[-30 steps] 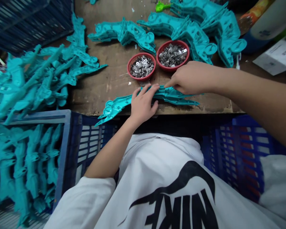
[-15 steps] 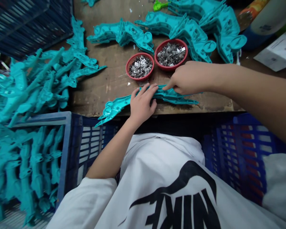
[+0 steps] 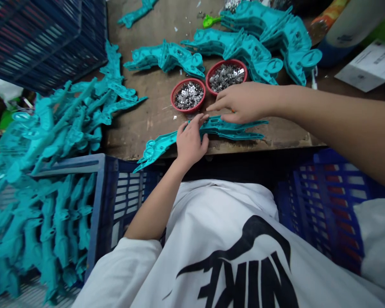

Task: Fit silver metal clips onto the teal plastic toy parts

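A long teal plastic part [image 3: 162, 144] lies along the table's front edge. My left hand [image 3: 191, 141] rests on its middle, fingers wrapped over it and holding it down. Above the part's right half is my right hand [image 3: 240, 103], thumb and fingers apart, with nothing visible between them. Just behind the hands stand two small red baskets of tiny metal pieces, the left basket [image 3: 172, 99] and the right basket [image 3: 208, 81], which my right hand partly overlaps.
Stacked teal parts [image 3: 167, 57] lie behind the baskets. A teal heap [image 3: 67, 115] fills the left, below a dark blue crate [image 3: 48, 38]. Other crates stand at lower left [image 3: 98, 205] and lower right [image 3: 324, 205]. A white box [image 3: 365, 64] sits at right.
My right hand has moved slightly left, and its pointing finger has lifted off the part, the fingers now spread. My left hand stays on the part. The view has shifted slightly.
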`<state>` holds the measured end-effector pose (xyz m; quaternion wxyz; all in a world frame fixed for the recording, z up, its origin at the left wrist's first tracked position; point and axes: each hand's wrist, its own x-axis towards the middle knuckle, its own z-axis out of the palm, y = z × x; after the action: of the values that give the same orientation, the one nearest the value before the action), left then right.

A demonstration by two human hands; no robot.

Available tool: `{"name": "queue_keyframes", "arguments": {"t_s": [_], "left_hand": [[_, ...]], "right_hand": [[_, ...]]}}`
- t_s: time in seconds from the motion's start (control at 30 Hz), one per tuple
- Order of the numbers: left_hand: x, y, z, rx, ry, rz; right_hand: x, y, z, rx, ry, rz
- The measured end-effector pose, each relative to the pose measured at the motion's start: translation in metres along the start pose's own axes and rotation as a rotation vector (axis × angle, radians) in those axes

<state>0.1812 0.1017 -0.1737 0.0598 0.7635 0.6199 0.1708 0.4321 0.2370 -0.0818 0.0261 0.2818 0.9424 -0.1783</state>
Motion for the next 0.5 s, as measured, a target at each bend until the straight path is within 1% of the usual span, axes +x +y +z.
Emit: {"name": "queue_keyframes", "arguments": {"t_s": [0.07, 0.17, 0.27, 0.37, 0.5], "left_hand": [[-0.002, -0.003, 0.001, -0.005, 0.006, 0.010], [-0.002, -0.006, -0.004, -0.012, -0.009, 0.046], [0.006, -0.005, -0.014, -0.007, -0.039, 0.033], [0.021, 0.001, -0.021, 0.042, -0.063, -0.026], [0.035, 0.013, -0.023, 0.105, -0.079, -0.048]], "right_hand": [[0.003, 0.005, 0.009, -0.016, -0.016, -0.032], [0.008, 0.014, 0.025, 0.001, -0.080, -0.011], [0.012, 0.023, 0.036, 0.110, -0.047, -0.015], [0.014, 0.024, 0.039, 0.212, -0.005, 0.003], [0.014, 0.016, 0.034, 0.178, -0.041, 0.033]]}}
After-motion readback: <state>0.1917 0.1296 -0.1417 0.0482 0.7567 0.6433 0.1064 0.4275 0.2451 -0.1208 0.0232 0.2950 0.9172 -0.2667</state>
